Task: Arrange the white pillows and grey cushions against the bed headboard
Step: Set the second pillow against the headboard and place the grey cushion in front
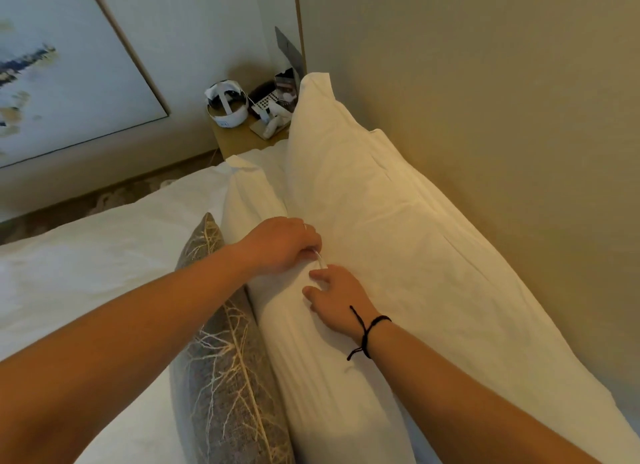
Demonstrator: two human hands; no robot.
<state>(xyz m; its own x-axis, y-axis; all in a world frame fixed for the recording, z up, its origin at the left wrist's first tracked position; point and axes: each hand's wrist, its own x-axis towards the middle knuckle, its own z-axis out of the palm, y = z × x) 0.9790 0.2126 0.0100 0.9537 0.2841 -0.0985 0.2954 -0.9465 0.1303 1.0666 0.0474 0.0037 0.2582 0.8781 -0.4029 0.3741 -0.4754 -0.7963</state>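
Head view, looking down along the head end of a bed; a tall back white pillow leans upright against the beige headboard, likely so the others can stack in front of it; a second, front white pillow stands just before it, touching it; a grey cushion with a pale branch pattern leans on that pillow's front face, nearest the open mattress.

The left hand reaches across the cushion, its fingers curled and pinching the top edge of the front pillow's cover; the right hand, with a black cord at the wrist, rests just beside it, fingers loosely bent on the same seam, apparently gripping fabric; the pillow's top edge lies directly under both sets of fingers, probably being tugged straight.

Beyond the bed's far corner stands a bedside counter with a white headset and a telephone.
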